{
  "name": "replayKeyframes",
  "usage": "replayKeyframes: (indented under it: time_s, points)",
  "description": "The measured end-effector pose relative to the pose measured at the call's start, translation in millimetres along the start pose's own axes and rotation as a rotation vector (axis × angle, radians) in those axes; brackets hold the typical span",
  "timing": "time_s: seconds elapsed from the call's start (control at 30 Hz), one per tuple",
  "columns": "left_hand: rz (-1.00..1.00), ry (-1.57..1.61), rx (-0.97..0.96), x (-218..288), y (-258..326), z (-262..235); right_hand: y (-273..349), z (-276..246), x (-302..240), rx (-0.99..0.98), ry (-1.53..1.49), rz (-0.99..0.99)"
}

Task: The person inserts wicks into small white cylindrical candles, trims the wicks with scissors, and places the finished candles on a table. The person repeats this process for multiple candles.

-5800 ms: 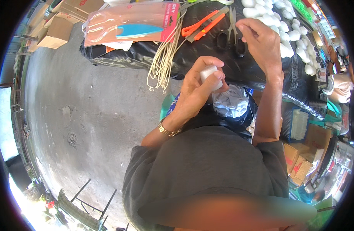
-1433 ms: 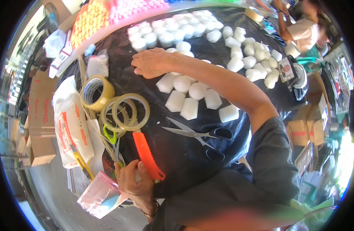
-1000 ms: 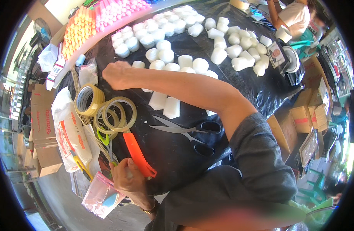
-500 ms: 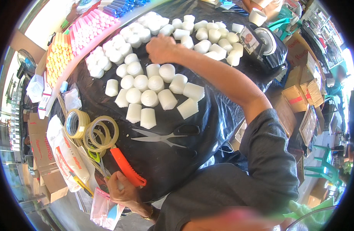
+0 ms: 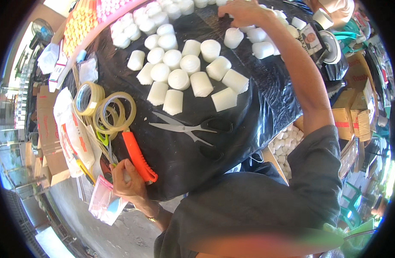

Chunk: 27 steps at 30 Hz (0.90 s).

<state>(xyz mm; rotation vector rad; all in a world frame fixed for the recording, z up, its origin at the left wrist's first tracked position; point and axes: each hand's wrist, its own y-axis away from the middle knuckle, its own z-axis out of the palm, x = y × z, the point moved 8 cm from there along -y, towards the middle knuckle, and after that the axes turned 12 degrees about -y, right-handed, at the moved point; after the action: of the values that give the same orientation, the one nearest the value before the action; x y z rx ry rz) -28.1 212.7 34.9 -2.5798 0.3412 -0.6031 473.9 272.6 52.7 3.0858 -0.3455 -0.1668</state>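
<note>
Short white candles (image 5: 178,79) stand and lie in a loose group on the black plastic sheet (image 5: 176,167). My right hand (image 5: 244,12) reaches over the far side of the table, fingers spread and bent, close to more white candles (image 5: 257,35). No candle shows in its grasp. At the near left edge my left hand (image 5: 128,180) is closed, beside an orange-red handle (image 5: 138,157) and scissors with green grips (image 5: 103,138). What it holds, if anything, is hidden. Large black-handled scissors (image 5: 184,128) lie opened on the sheet between the hands.
Rolls of clear tape (image 5: 89,99) and a white plastic bag (image 5: 70,129) lie on the left. Orange sticks (image 5: 80,28) are stacked at the far left. A white round spool (image 5: 330,47) stands at the far right. A box of small white pieces (image 5: 285,146) sits below the right edge.
My view has shifted, so the table's things sit higher in the picture. My right hand has moved away from the left cluster, farther off and to the right. My left hand stays near the orange-red handle.
</note>
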Motion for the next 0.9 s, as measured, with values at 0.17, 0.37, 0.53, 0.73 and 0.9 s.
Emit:
replayKeyframes:
  time_s: [0.17,0.37,0.53,0.73,0.9]
  points:
    - [0.052,0.017,0.006,8,-6,-3,22,-14,-11,-0.024,0.051,-0.033]
    - [0.051,0.0,-0.009,9,-4,-3,66,0,-46,-0.053,0.02,-0.323]
    - [0.068,-0.043,0.008,12,-5,-4,100,9,-68,0.049,0.104,-0.342]
    - [0.108,-0.042,0.03,15,-6,-5,121,31,-95,0.089,0.19,-0.336]
    - [0.119,-0.045,0.033,14,-4,-5,123,35,-105,0.074,-0.268,-0.408]
